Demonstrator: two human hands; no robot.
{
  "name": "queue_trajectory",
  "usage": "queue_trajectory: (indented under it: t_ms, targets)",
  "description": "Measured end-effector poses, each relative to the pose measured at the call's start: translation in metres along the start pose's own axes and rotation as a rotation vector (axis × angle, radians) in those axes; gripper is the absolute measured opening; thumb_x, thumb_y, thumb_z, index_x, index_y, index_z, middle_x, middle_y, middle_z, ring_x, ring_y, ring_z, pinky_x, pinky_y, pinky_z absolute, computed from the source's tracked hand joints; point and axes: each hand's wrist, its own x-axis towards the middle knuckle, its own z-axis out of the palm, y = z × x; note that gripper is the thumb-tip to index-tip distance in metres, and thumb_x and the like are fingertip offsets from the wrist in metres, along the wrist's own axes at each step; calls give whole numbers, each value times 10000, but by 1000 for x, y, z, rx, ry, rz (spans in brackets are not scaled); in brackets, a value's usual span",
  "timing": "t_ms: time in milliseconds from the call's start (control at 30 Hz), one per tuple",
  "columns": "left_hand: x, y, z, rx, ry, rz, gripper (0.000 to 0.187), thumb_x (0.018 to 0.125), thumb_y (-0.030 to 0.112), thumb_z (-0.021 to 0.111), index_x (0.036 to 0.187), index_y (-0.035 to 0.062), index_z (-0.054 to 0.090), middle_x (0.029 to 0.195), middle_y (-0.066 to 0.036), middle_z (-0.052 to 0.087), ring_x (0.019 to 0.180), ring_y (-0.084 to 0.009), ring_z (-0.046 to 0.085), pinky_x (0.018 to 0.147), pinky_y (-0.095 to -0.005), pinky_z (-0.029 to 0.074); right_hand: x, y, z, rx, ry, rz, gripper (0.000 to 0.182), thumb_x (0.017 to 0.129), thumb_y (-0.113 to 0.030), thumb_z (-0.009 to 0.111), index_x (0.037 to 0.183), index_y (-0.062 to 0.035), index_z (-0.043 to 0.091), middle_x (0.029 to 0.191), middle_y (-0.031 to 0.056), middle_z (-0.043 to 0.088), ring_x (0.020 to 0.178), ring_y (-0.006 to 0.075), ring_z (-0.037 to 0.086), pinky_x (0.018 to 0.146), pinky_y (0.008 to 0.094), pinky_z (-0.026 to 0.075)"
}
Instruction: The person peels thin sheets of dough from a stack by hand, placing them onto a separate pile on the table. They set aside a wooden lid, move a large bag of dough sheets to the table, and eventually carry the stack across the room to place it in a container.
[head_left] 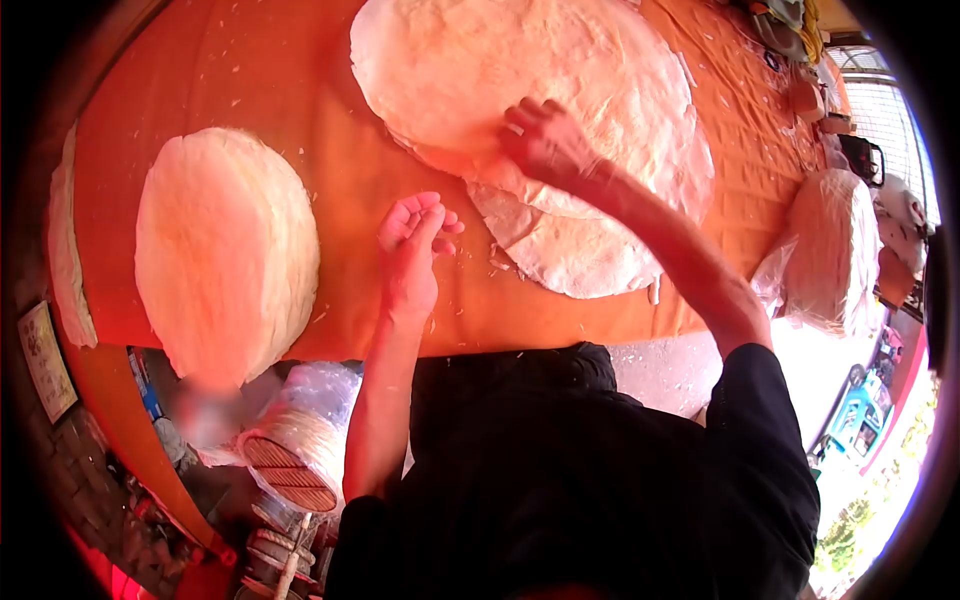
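Observation:
Large pale flat round sheets (480, 70) lie overlapping on the orange cloth-covered table (340, 60). Over the middle of them is my right hand (545, 140), blurred, with bent fingers; whether it holds or touches anything is unclear. A smaller pale sheet (570, 250) sticks out from beneath at the near side. My left hand (420, 225) is above the orange cloth, left of the sheets, its fingers curled in and the thumb against them, with nothing visible inside. To its left stands a thick pale oval stack (225, 250) at the table's near edge.
Another pale stack (68, 240) lies at the far left edge. A plastic-wrapped stack (830, 250) stands at the right, with assorted items behind it. Below the table's near edge are a plastic-wrapped roll (310, 420) and coiled items (275, 560). Small scraps dot the cloth.

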Motion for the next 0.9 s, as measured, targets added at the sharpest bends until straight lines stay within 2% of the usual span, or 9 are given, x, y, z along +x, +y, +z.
queue_trajectory:
  t_ms: [133, 233, 367, 467, 600, 700, 833, 867, 900]
  targets:
    - [0, 0, 11, -85, -37, -61, 159, 945, 130, 560, 1079, 43, 560, 889, -75, 647, 808, -174, 648, 626, -231, 479, 51, 57, -67, -112, 149, 199, 87, 771, -31, 602, 816, -95, 641, 668, 54, 601, 594, 239, 585, 484, 355, 439]
    - [0, -4, 23, -129, -81, -89, 162, 948, 141, 562, 1078, 44, 557, 898, -80, 654, 810, -178, 652, 638, -236, 487, 58, 45, -112, -95, 173, 100, 75, 750, -21, 622, 792, -83, 626, 675, 57, 589, 589, 227, 572, 479, 339, 435]
    - [2, -14, 28, -446, -291, -73, 388, 985, 340, 496, 1223, 33, 519, 1095, -139, 624, 1023, -255, 617, 836, -340, 511, 43, -5, -159, -70, 197, -32, 82, 722, -8, 648, 760, -67, 607, 686, 61, 573, 581, 210, 553, 472, 318, 429]
    - [-1, -9, 40, -669, -298, -78, 470, 993, 401, 453, 1290, 37, 482, 1192, -133, 591, 1096, -263, 583, 909, -377, 491, -13, -49, -111, 99, -101, 123, 78, 707, -80, 624, 781, -82, 600, 671, 52, 535, 663, 225, 575, 567, 348, 477]
    - [6, -28, 39, -382, -186, -66, 463, 991, 384, 460, 1313, 52, 460, 1271, -83, 563, 1142, -212, 560, 931, -366, 481, -50, -73, -84, 277, -125, 284, 125, 691, -78, 620, 815, -61, 614, 683, 60, 547, 686, 247, 590, 589, 356, 488]
    - [2, -18, 49, -471, -224, -24, 444, 989, 361, 474, 1311, 56, 461, 1267, -107, 561, 1171, -236, 544, 954, -373, 471, -38, -79, -79, 128, 86, 317, 161, 702, -77, 616, 862, -59, 620, 719, 70, 581, 715, 265, 608, 604, 369, 497]
    - [8, -11, 48, -491, -273, 25, 448, 975, 319, 518, 1302, 18, 454, 1233, -164, 566, 1166, -301, 549, 970, -408, 470, -26, -7, -97, -85, -218, 366, 96, 763, -58, 584, 830, -112, 628, 674, 77, 618, 637, 260, 630, 555, 385, 506]
    - [12, -16, 40, -389, -221, 0, 442, 972, 302, 527, 1295, 8, 459, 1216, -168, 572, 1141, -299, 566, 958, -402, 478, -7, 9, -133, -76, 72, 310, 63, 774, -52, 591, 795, -111, 601, 661, 73, 604, 598, 245, 611, 500, 356, 479]
    - [16, -21, 35, -290, -169, -23, 435, 969, 284, 536, 1289, -2, 464, 1200, -173, 579, 1116, -296, 583, 946, -397, 487, 14, 10, -175, -125, 99, 383, 91, 777, -27, 587, 790, -118, 594, 637, 72, 580, 570, 233, 586, 487, 324, 465]
